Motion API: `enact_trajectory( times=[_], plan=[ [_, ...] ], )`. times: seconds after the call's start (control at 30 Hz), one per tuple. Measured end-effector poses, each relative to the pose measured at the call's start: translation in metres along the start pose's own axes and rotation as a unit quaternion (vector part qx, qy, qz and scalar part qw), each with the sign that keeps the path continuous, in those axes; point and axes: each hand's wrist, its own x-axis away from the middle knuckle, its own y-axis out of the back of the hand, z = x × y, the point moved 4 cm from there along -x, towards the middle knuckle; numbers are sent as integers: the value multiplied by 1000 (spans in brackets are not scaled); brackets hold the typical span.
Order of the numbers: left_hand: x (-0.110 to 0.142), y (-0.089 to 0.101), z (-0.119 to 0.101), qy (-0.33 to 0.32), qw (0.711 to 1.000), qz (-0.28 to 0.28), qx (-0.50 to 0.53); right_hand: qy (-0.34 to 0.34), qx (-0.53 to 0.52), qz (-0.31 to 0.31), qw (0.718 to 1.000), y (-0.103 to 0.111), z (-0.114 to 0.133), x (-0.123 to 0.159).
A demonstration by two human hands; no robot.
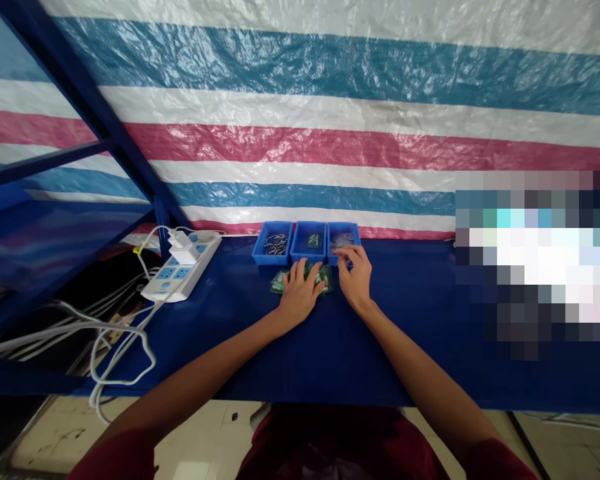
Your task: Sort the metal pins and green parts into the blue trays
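Left hand [299,295] lies spread over shiny green packets [279,282]; right hand [356,277], grip unclear, curls by rectangular bin [343,227].

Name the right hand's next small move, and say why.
The right hand should probably dip into the rightmost blue, rectangular plastic bin: its curled fingers are at that bin's near side, small translucent-looking pieces show inside, and the left hand lies over shiny green packets.

Far: glossy striped sheeting [330,147]. Left: dark-blue frame [80,87]. Blue tabletop [325,360] spans centre; pale floor [205,427] near.
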Motion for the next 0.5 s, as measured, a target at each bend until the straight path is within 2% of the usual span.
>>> enact_trajectory(
  times=[0.2,0.37,0.5],
  plan=[
    [3,8,-4,-49,998,-19,-17,2,-19,-8,1000,0,0,1],
    [4,8,-3,-52,997,-48,-29,0,-15,1,1000,-1,-2,1],
    [4,8,-1,-57,997,-43,-22,12,47,9,999,-3,-5,1]
  ],
)
